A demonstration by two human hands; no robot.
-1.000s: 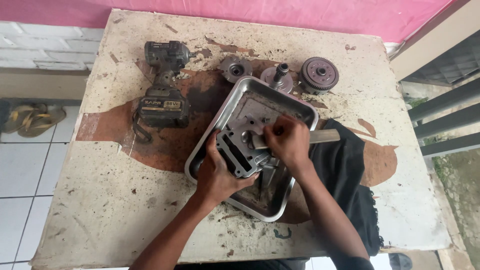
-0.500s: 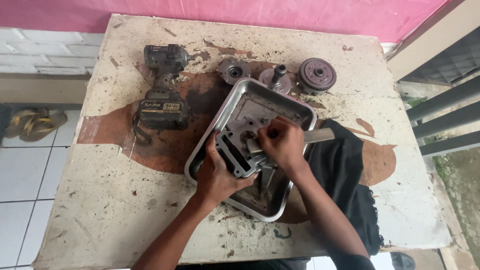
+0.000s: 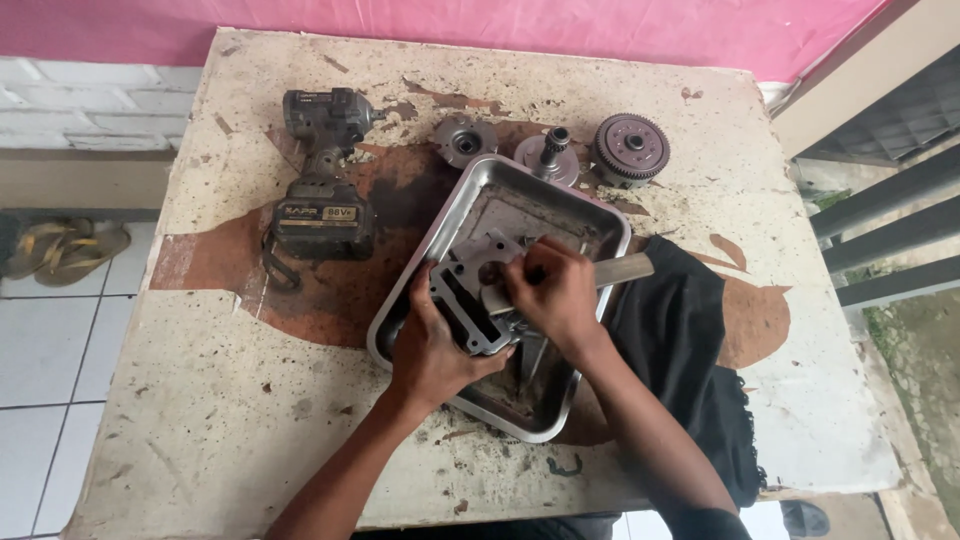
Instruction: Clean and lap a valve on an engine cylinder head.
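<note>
Left hand (image 3: 432, 345) grips one grey engine block (image 3: 470, 295) over one metal tray (image 3: 455, 215); right hand (image 3: 555, 295) closed round a metal tool (image 3: 625, 270); three round parts (image 3: 630, 148) beside one impact driver (image 3: 322, 180)

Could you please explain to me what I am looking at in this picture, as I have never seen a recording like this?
There is no machine here: a person works with two bare hands, and the camera sits on their head, looking down at a worn, stained table.

In the middle lies a metal tray. Over it, the left hand grips a grey finned engine part, steadying it. The right hand closes round a tool with a pale handle that sticks out to the right; its working end is hidden by the fingers.

Behind the tray lie a cordless power tool and three round metal parts: a small hub, a disc with a shaft and a toothed wheel. A black cloth lies right of the tray.
</note>
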